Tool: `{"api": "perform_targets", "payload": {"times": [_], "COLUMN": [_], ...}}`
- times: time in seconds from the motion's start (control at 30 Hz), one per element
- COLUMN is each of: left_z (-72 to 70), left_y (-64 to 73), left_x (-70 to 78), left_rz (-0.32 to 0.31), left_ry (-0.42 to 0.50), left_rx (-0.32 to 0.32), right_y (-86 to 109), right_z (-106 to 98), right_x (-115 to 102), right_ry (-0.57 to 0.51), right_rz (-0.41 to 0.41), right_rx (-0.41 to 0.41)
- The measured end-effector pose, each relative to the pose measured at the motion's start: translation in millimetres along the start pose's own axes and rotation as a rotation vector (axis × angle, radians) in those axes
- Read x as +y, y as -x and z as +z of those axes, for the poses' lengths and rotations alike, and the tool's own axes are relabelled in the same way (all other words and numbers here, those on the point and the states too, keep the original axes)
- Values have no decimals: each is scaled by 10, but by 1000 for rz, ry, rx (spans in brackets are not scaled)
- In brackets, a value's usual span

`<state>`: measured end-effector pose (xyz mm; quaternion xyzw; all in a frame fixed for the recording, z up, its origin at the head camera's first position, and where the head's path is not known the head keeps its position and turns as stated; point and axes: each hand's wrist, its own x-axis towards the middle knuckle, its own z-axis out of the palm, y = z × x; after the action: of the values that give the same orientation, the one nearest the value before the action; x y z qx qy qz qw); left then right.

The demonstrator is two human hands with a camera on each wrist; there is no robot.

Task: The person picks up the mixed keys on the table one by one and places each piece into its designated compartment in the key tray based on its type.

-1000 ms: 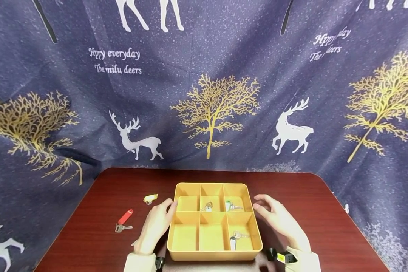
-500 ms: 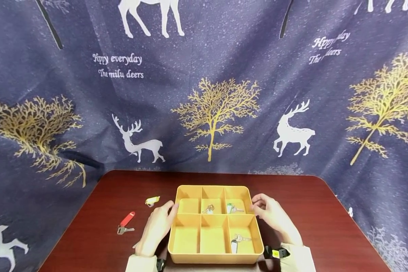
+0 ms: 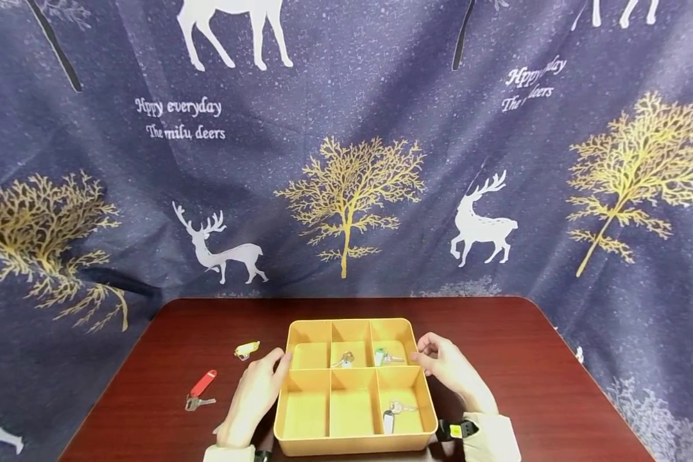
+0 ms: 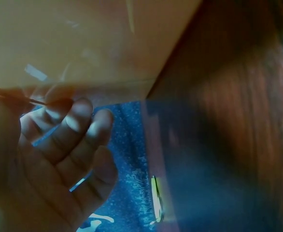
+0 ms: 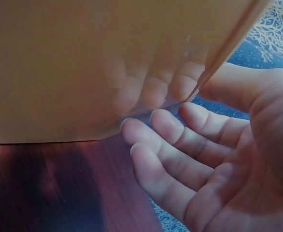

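A yellow tray (image 3: 355, 445) with several compartments sits at the table's near side. My left hand (image 3: 254, 393) holds its left wall, thumb at the rim and fingertips on the outside. On the opposite side my right hand (image 3: 455, 372) pinches the right wall. In the right wrist view, the fingers (image 5: 168, 125) are bent against the tray's outer face. Inside the tray, a key (image 3: 345, 359) lies in the back middle compartment and a green-tagged key (image 3: 381, 357) in the back right. The front right compartment holds a key (image 3: 402, 407) with a black-and-white tag (image 3: 388, 422).
Left of the tray, a yellow-tagged key (image 3: 246, 350) and a red tag (image 3: 203, 383) with a key (image 3: 199, 402) lie on the dark red table (image 3: 144, 410). A blue cloth (image 3: 300, 96) printed with deer and trees hangs behind the table.
My right hand has moved left from beside the tray and taken hold of its right wall. My left hand stays on the left wall. The head view has shifted a little.
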<state>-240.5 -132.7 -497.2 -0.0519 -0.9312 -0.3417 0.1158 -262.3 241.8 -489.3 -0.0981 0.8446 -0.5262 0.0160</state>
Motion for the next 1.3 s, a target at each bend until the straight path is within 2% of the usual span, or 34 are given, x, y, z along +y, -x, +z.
{"api": "perform_targets", "payload": {"times": [0.07,0.13,0.3,0.47,0.6,0.73,0.83,0.93,1.07,1.3], "left_z": [-21,-39,-57,-26,-22,-57,-142,-296,-516,-760], "left_y": [8,13,13,20,33,56,76,88,111,183], "left_x": [-8,-10,-4,1,-3,-9,-8,3,-1,-146], "left_rz": [-1,-2,-1,2,-3,-44,-80,-99,-90,-52], "left_ry": [-10,-15,-25,-10,-12,-28,-37,-21,2,-64], "left_rx": [1,-2,-8,-6,3,0,9,18,38,17], "right_y": [11,46,103,6,-17,-9,-3,-5,-9,2], "right_z": [33,50,42,19,-4,-17,-23,-27,-29,-9], "right_x": [15,-64,-254,-22,-7,-24,-20,-11,-5,-2], "right_ry": [-33,-60,-43,-31,-1,25,42,28,-4,-37], "right_rz": [-11,-5,17,11,-19,-22,-23,-27,-28,-20], "right_rx": [-6,-14,-20,-12,-18,-24,-26,-24,-15,-9]}}
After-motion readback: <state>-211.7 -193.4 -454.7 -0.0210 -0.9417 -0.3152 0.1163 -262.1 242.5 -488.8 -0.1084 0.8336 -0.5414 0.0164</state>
